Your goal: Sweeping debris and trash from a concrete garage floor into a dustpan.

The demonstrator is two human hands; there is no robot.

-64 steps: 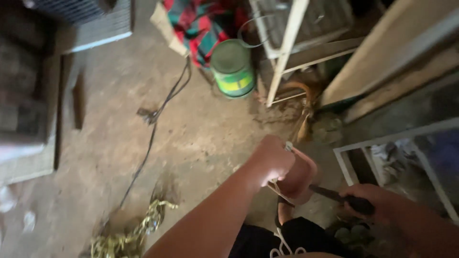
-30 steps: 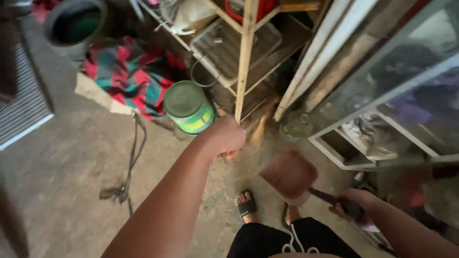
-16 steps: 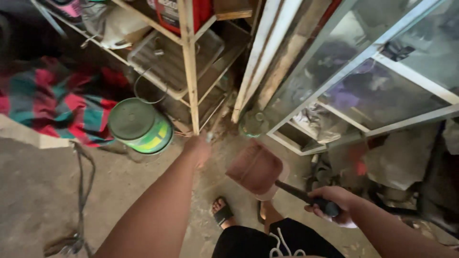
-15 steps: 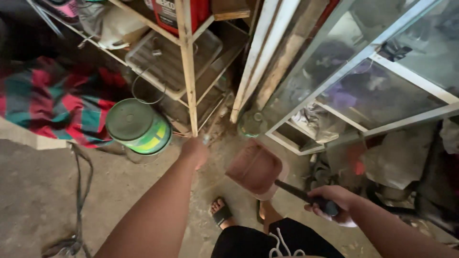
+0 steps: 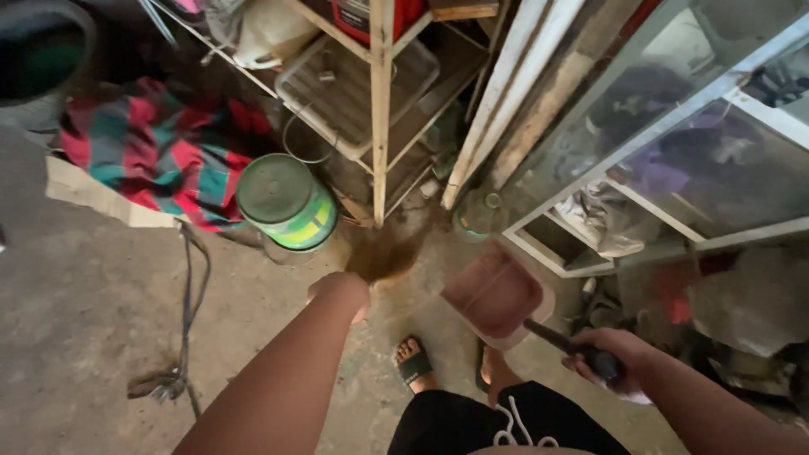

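My left hand [image 5: 341,291] is closed around a small hand broom; its brown bristles [image 5: 386,253] show as a blur on the floor at the foot of a wooden shelf post [image 5: 381,109]. A little to the right, my right hand [image 5: 611,358] grips the black handle of a reddish-brown dustpan [image 5: 493,291]. The pan hangs tilted above the floor, near my sandalled foot [image 5: 413,362]. How the fingers sit on the broom is hidden behind my left hand.
A green lidded paint can [image 5: 286,202] stands left of the post, beside a red and green plaid cloth [image 5: 160,147]. A dark cable [image 5: 187,278] trails over the concrete floor. A white-framed glass cabinet [image 5: 674,152] and leaning boards close off the right.
The view has shifted from the open floor to the shelf corner. My left hand has drawn back slightly from the post, and the broom's bristles now blur across the floor there. The dustpan stays held at the right.
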